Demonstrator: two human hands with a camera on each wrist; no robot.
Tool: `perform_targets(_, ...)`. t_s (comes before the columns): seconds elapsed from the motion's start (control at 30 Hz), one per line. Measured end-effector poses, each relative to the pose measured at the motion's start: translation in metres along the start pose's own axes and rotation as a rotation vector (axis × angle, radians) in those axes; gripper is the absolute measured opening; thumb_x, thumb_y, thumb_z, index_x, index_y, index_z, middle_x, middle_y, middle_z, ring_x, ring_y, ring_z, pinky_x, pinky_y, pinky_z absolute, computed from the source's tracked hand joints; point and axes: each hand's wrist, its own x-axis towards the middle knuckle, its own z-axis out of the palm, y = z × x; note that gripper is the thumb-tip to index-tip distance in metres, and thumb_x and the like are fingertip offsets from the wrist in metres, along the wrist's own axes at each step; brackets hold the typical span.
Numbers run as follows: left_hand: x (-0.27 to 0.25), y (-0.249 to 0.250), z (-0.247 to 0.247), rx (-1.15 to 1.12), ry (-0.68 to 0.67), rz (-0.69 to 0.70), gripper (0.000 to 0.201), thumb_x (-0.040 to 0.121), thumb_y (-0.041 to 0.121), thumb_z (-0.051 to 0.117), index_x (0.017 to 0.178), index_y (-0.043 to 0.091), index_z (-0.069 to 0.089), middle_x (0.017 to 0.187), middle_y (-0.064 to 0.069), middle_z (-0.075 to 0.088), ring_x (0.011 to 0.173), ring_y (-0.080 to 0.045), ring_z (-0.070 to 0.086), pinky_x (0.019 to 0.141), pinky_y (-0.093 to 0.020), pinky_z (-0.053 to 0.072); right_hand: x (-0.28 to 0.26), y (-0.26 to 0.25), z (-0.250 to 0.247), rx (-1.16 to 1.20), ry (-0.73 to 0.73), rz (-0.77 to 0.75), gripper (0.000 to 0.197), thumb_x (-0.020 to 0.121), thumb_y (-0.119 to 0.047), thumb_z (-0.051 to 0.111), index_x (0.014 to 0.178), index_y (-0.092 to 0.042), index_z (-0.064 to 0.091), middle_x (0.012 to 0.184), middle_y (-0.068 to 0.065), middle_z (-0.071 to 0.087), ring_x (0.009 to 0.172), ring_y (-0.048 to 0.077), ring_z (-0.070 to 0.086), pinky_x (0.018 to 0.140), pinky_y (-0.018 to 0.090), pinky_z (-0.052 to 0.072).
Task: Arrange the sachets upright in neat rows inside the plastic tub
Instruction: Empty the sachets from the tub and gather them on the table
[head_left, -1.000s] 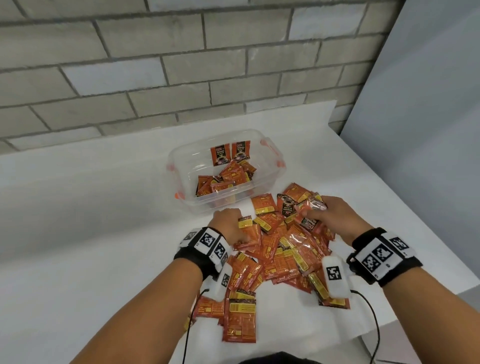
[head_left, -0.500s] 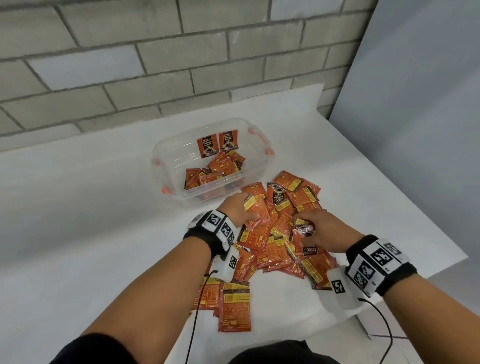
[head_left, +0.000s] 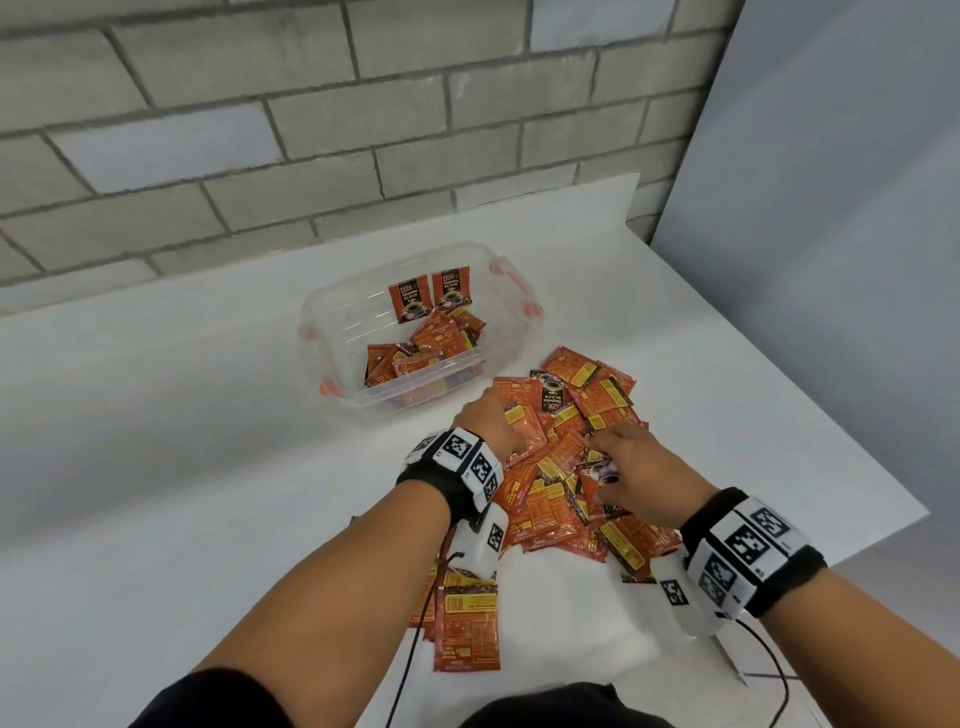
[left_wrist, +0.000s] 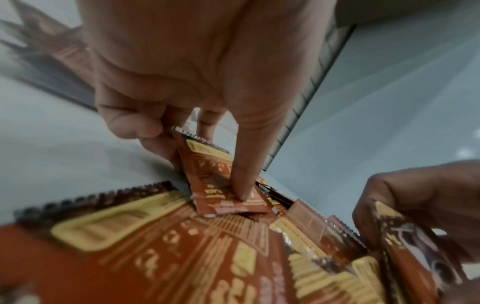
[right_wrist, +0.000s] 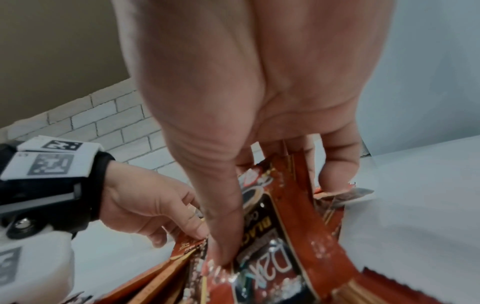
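White table (head_left: 156, 467); both hands' fingers (left_wrist: 241, 164) pinching sachets (left_wrist: 221, 185).

Bare forearms; black wristband (head_left: 451, 496) on left, black wristband (head_left: 779, 582) on right, each with white blocks bearing black square-code markers. Thin black cables trail back. Dark sleeves near elbows.

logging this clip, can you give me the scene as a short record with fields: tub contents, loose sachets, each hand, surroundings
tub: clear plastic tub on the white table, no lid on it
tub contents: two upright sachets against the far wall; the rest lie in a loose jumble
loose pile: orange sachet pile on the table right in front of the tub
left hand: left hand pinches one sachet at the pile
right hand: right hand grips a few sachets
backdrop: brick wall
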Motion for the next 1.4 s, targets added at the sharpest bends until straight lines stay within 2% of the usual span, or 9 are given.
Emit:
perform_targets(0.17, 0.0, -0.004, -0.002, -0.169, -0.018, -0.025, 0.07, 0.074, 0.017, 0.079, 0.131, 0.012, 0.038, 0.129, -0.009, 0.053, 0.112, -0.026, 0.056, 0.076, -0.029, 0.045, -0.005, -0.002, -0.004, 0.136, -0.021, 0.037, 0.057, 0.084, -0.024, 0.07, 0.135, -0.015, 0.044, 0.127, 0.005, 0.054, 0.102, 0.014, 0.055, 0.081, 0.024, 0.045)
perform_targets(0.4, 0.002, -0.003, -0.014, -0.262, 0.02, 0.07, 0.075, 0.082, 0.022, 0.074, 0.144, 0.013, 0.032, 0.145, -0.007, 0.043, 0.128, -0.025, 0.045, 0.092, -0.027, 0.038, 0.003, 0.007, -0.017, 0.357, -0.017, 0.135, 0.058, 0.084, -0.029, 0.07, 0.131, -0.007, 0.043, 0.102, -0.003, 0.046, 0.084, 0.011, 0.045, 0.058, 0.013, 0.029)
perform_targets(0.53, 0.006, 0.004, -0.016, -0.101, 0.014, 0.125, 0.075, 0.087, 0.029, 0.068, 0.148, 0.011, 0.027, 0.151, -0.009, 0.036, 0.136, -0.026, 0.038, 0.107, -0.032, 0.033, 0.007, 0.009, -0.02, 0.383, -0.013, 0.125, 0.051, 0.084, -0.029, 0.071, 0.125, -0.018, 0.044, 0.106, -0.001, 0.047, 0.092, 0.015, 0.046, 0.067, 0.018, 0.034)
perform_targets(0.67, 0.013, 0.008, -0.009, 0.136, 0.041, 0.099, 0.066, 0.087, 0.043, 0.063, 0.14, 0.009, 0.041, 0.141, -0.011, 0.048, 0.13, -0.029, 0.043, 0.109, -0.041, 0.034, 0.007, 0.008, -0.02, 0.421, -0.02, 0.115, 0.045, 0.083, -0.028, 0.071, 0.119, -0.021, 0.045, 0.097, -0.006, 0.051, 0.095, 0.018, 0.051, 0.069, 0.019, 0.039)
perform_targets(0.8, 0.019, 0.01, -0.004, 0.229, 0.076, 0.076, 0.061, 0.089, 0.043, 0.062, 0.134, 0.007, 0.042, 0.141, -0.016, 0.043, 0.136, -0.033, 0.029, 0.11, -0.043, 0.026, 0.007, 0.006, -0.022, 0.46, -0.018, 0.148, 0.062, 0.085, -0.028, 0.07, 0.138, -0.014, 0.041, 0.126, -0.002, 0.048, 0.118, 0.022, 0.048, 0.093, 0.026, 0.037)
perform_targets(0.9, 0.017, 0.016, 0.001, 0.227, 0.086, 0.053, 0.055, 0.089, 0.035, 0.064, 0.131, 0.006, 0.042, 0.145, -0.02, 0.032, 0.135, -0.034, 0.027, 0.104, -0.041, 0.035, 0.01, 0.006, -0.021, 0.473, -0.025, 0.146, 0.042, 0.083, -0.029, 0.071, 0.116, -0.018, 0.048, 0.108, 0.0, 0.052, 0.097, 0.019, 0.051, 0.077, 0.024, 0.04)
perform_targets(1.03, 0.017, 0.02, 0.002, 0.174, 0.106, 0.009, 0.058, 0.089, 0.023, 0.065, 0.136, 0.01, 0.035, 0.144, -0.017, 0.034, 0.133, -0.034, 0.03, 0.104, -0.043, 0.036, 0.01, 0.004, -0.023, 0.48, 0.003, 0.155, 0.059, 0.086, -0.027, 0.069, 0.136, -0.012, 0.042, 0.116, -0.001, 0.047, 0.105, 0.018, 0.048, 0.084, 0.025, 0.037)
perform_targets(1.2, 0.022, 0.024, 0.004, 0.071, 0.083, -0.075, 0.074, 0.082, 0.019, 0.072, 0.14, 0.011, 0.027, 0.139, -0.016, 0.041, 0.129, -0.032, 0.037, 0.103, -0.038, 0.036, 0.011, 0.004, -0.022, 0.521, 0.032, 0.147, 0.044, 0.084, -0.026, 0.071, 0.12, -0.014, 0.05, 0.107, 0.007, 0.06, 0.097, 0.023, 0.056, 0.078, 0.031, 0.044)
perform_targets(1.4, 0.024, 0.017, 0.004, -0.095, 0.135, 0.012, 0.053, 0.082, 0.025, 0.071, 0.127, 0.008, 0.047, 0.129, -0.015, 0.05, 0.122, -0.031, 0.047, 0.102, -0.039, 0.04, 0.017, 0.005, -0.017, 0.673, 0.119, 0.179, 0.011, 0.09, -0.01, 0.056, 0.092, -0.019, 0.05, 0.067, -0.002, 0.047, 0.05, 0.009, 0.04, 0.049, 0.022, 0.033)
